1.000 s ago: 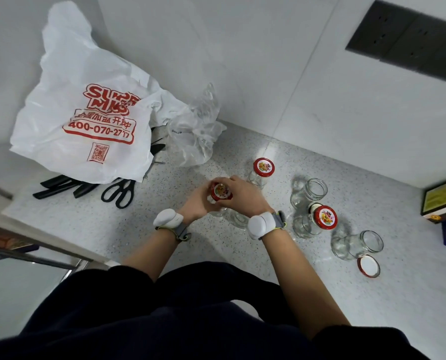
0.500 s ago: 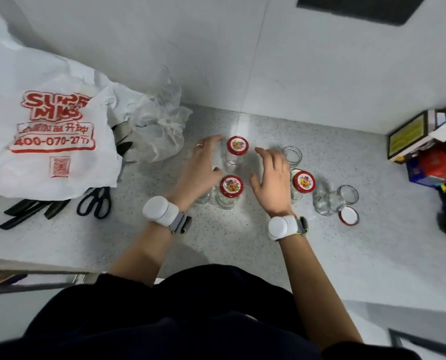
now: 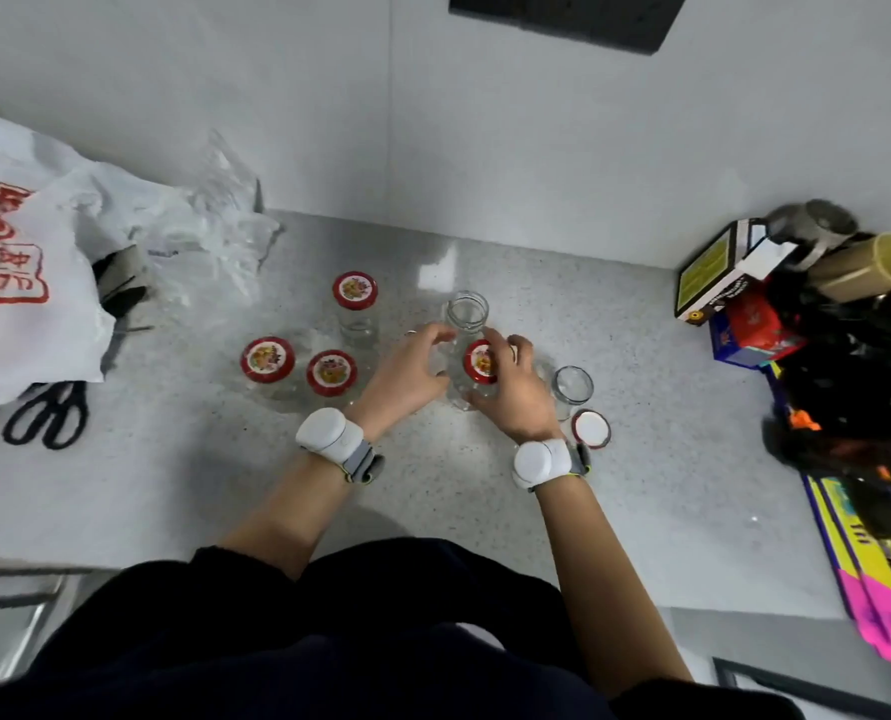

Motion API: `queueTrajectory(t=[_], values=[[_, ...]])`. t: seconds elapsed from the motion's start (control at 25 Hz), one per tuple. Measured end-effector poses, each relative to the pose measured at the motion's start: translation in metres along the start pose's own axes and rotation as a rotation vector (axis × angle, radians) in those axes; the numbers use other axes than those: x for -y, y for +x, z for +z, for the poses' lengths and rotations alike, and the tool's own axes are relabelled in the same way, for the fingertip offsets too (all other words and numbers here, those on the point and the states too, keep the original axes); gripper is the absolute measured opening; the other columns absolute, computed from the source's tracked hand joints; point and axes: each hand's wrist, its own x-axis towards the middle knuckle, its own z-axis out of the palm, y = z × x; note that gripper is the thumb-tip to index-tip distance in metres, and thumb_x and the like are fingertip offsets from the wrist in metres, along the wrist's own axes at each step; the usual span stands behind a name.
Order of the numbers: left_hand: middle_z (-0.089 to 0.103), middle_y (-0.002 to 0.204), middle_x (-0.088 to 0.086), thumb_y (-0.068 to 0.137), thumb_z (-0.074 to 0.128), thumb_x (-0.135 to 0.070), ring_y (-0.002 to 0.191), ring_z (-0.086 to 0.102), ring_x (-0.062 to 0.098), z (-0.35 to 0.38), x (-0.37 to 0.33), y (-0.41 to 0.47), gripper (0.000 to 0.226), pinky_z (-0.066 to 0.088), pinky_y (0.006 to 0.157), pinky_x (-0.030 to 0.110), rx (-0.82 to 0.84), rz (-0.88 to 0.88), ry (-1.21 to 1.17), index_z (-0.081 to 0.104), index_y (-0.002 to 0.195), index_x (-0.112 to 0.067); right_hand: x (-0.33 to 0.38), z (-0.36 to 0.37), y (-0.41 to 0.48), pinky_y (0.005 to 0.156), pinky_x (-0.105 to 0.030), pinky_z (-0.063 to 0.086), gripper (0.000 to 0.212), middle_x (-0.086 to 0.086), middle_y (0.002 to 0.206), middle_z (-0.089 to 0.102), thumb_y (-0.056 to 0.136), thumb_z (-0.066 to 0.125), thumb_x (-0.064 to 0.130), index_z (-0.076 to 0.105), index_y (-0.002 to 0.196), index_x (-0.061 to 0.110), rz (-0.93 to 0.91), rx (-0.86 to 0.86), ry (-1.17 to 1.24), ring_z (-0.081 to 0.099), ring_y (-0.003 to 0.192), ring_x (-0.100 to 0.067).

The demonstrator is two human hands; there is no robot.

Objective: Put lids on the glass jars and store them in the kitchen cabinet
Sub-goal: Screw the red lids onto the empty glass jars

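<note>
Three glass jars with red flowered lids stand on the speckled counter: one (image 3: 268, 359) at the left, a second (image 3: 331, 372) beside it, a third (image 3: 355, 290) behind them. Between my hands stands another glass jar (image 3: 456, 394) with a red lid (image 3: 481, 362) on its mouth. My left hand (image 3: 409, 374) curls round the jar's glass body. My right hand (image 3: 513, 394) grips the lid with fingers over its far edge and thumb near. An open jar (image 3: 467, 310) stands just behind, another open jar (image 3: 572, 385) to the right, with a loose lid (image 3: 591, 428) lying white side up.
A white shopping bag (image 3: 22, 283) and crumpled clear plastic (image 3: 215, 236) fill the left of the counter, with black scissors (image 3: 48, 415) below them. Boxes and colourful clutter (image 3: 817, 314) pile up at the right. The counter's front edge (image 3: 744, 610) runs close to my body.
My hands have left the jar they lidded, which now stands at the left, and moved right to take hold of the following jar and its red lid. The view has shifted right.
</note>
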Motion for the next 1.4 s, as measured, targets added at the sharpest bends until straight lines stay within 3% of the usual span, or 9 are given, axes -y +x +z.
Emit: queueTrajectory(t=[0.28,0.52,0.68,0.8,0.92,1.04,1.16,1.4], values=[[0.048,0.134,0.009,0.079,0.068,-0.009,0.126,0.046,0.021,0.055,-0.010,-0.021,0.065,0.036,0.103,0.026,-0.074,-0.213,0.042,0.038,0.137,-0.012,-0.025,-0.015,0.019,0.080,-0.045,0.055,0.077,-0.008,0.133,0.040,0.078,0.071,0.040,0.031,0.143,0.029,-0.196,0.121,-0.087,0.058,0.110,-0.032],[0.044,0.139,0.014,0.078,0.066,-0.003,0.129,0.043,0.023,0.048,-0.014,-0.028,0.069,0.030,0.103,0.020,-0.090,-0.266,0.060,0.034,0.139,-0.006,-0.007,-0.016,0.025,0.075,-0.037,0.050,0.064,-0.005,0.133,0.045,0.082,0.067,0.036,0.039,0.138,0.026,-0.218,0.123,-0.120,0.060,0.103,-0.029],[0.037,0.146,0.014,0.076,0.074,-0.017,0.134,0.038,0.023,0.036,-0.014,-0.022,0.083,0.029,0.109,0.025,-0.035,-0.253,0.151,0.028,0.145,-0.006,-0.010,-0.027,0.028,0.086,-0.036,0.051,0.062,0.000,0.123,0.053,0.072,0.074,0.032,0.050,0.129,0.025,-0.180,0.167,0.180,0.058,0.105,-0.022],[0.039,0.147,0.009,0.066,0.082,-0.037,0.131,0.041,0.022,0.028,-0.022,-0.013,0.099,0.034,0.110,0.032,0.005,-0.180,0.168,0.029,0.145,-0.010,-0.008,-0.046,0.028,0.093,-0.035,0.051,0.056,0.003,0.117,0.060,0.070,0.079,0.028,0.056,0.121,0.025,-0.254,0.231,0.442,0.058,0.104,-0.014],[0.062,0.120,0.002,0.062,0.080,-0.049,0.106,0.060,0.018,0.019,-0.025,-0.006,0.082,0.050,0.093,0.035,-0.026,-0.129,0.236,0.047,0.130,-0.018,0.001,-0.060,0.025,0.087,-0.033,0.055,0.051,0.008,0.114,0.059,0.073,0.079,0.027,0.057,0.120,0.026,-0.317,0.320,0.603,0.062,0.103,-0.016],[0.066,0.090,-0.003,0.068,0.074,-0.038,0.082,0.064,0.016,0.007,-0.028,-0.004,0.049,0.053,0.073,0.029,-0.125,-0.072,0.319,0.057,0.110,-0.020,0.009,-0.068,0.021,0.082,-0.024,0.054,0.053,0.005,0.122,0.057,0.077,0.078,0.028,0.055,0.125,0.027,-0.335,0.367,0.649,0.062,0.104,-0.017],[0.065,0.085,-0.004,0.068,0.074,-0.035,0.077,0.063,0.015,0.002,-0.037,0.001,0.044,0.052,0.072,0.028,-0.130,0.003,0.346,0.059,0.106,-0.021,0.009,-0.084,0.023,0.091,-0.022,0.048,0.057,0.003,0.129,0.052,0.079,0.076,0.029,0.052,0.132,0.031,-0.373,0.329,0.529,0.057,0.108,-0.012],[0.068,0.089,-0.002,0.065,0.074,-0.041,0.077,0.064,0.016,-0.003,-0.051,0.023,0.049,0.054,0.072,0.031,-0.103,0.102,0.332,0.060,0.107,-0.020,0.006,-0.109,0.026,0.089,-0.026,0.053,0.062,0.011,0.119,0.054,0.070,0.083,0.020,0.056,0.122,0.042,-0.396,0.242,0.511,0.063,0.098,-0.014]])
